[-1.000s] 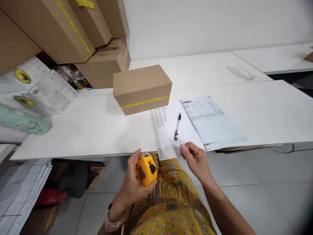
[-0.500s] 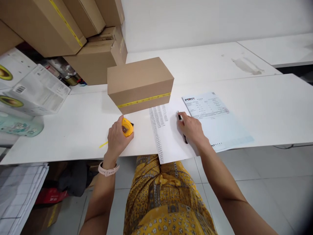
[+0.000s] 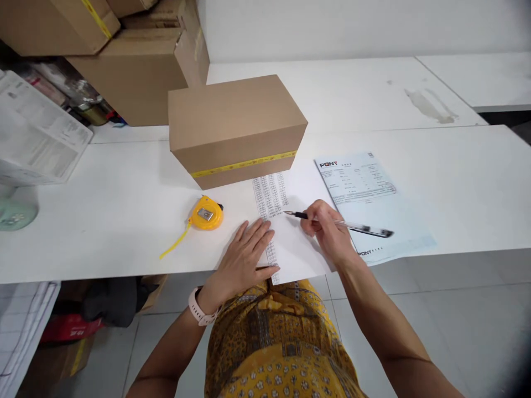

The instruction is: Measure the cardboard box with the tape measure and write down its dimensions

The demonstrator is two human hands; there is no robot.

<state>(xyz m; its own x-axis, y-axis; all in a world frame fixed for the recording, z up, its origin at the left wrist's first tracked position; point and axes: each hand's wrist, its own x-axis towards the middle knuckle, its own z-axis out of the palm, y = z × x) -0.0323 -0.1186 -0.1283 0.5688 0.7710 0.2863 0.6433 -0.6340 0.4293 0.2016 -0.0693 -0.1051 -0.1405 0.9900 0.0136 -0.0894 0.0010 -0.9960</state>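
Observation:
My left hand (image 3: 248, 255) lies flat with fingers spread on the left side of a white sheet of paper (image 3: 296, 249), over part of its rows of handwriting. In my right hand (image 3: 327, 228) is a clear-barrelled pen (image 3: 360, 228) with a black grip, its tip at the lower end of the written columns. A yellow tape measure (image 3: 206, 213) rests on the table left of my left hand, with its yellow strap trailing toward me. Behind the sheet stands a closed cardboard box (image 3: 240, 127) with yellow tape along its side, covering the sheet's far end.
A pale blue printed form (image 3: 373, 210) lies right of the sheet, beneath my right wrist. Stacked cardboard boxes (image 3: 136, 72) fill the back left. A white carton (image 3: 37, 132) and a green bottle (image 3: 16, 214) stand at the left. The white table (image 3: 456, 193) ends close to my body.
My left hand has let go of the tape measure and moved right onto the paper. My right hand has raised the pen from the sheet into a writing grip.

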